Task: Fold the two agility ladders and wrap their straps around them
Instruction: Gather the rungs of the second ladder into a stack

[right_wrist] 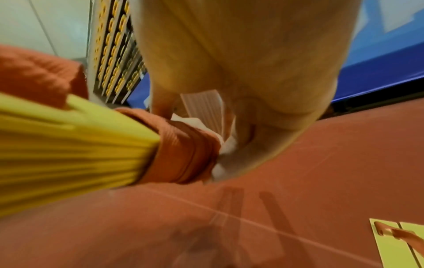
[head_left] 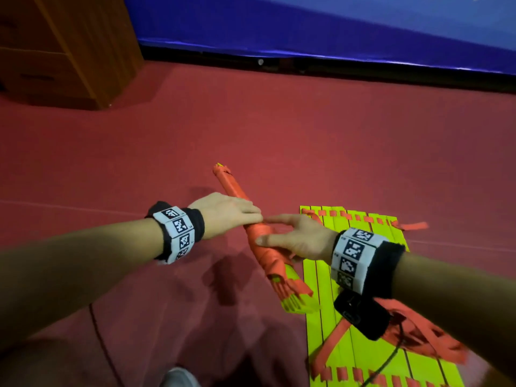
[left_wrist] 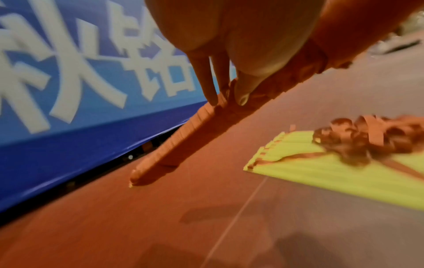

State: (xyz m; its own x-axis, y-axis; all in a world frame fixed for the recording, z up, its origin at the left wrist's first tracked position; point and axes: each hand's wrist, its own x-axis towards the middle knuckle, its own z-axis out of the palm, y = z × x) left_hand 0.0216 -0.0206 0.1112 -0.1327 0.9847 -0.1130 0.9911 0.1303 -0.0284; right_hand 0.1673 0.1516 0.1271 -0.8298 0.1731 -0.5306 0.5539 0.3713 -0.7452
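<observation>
Head view shows the first ladder (head_left: 252, 233) already gathered into a tight bundle and bound in orange strap along most of its length, its yellow slat ends fanning out at the near end. It is tilted, far tip on the red floor (head_left: 279, 129) toward 11 o'clock, near end raised over the second ladder (head_left: 321, 289). The left hand (head_left: 226, 212) lies over the bundle with fingers (left_wrist: 204, 79) straight, pressing rather than gripping. The right hand (head_left: 296, 238) meets it from 3 o'clock; its index finger and thumb look fairly extended, but whether the lower fingers curl round the bundle I cannot tell (the right wrist view is too blurred).

My reading: wrapping of this bundle is at or near its finish. Next comes securing the strap end, setting the bundle aside, then stacking the second ladder, which lies spread flat at 4 o'clock with its loose strap (head_left: 413, 339) heaped on it.

Open floor lies at 9 and 12 o'clock. A blue banner (head_left: 335, 23) bounds the far side, a wooden cabinet (head_left: 69, 46) stands at 10 o'clock.
</observation>
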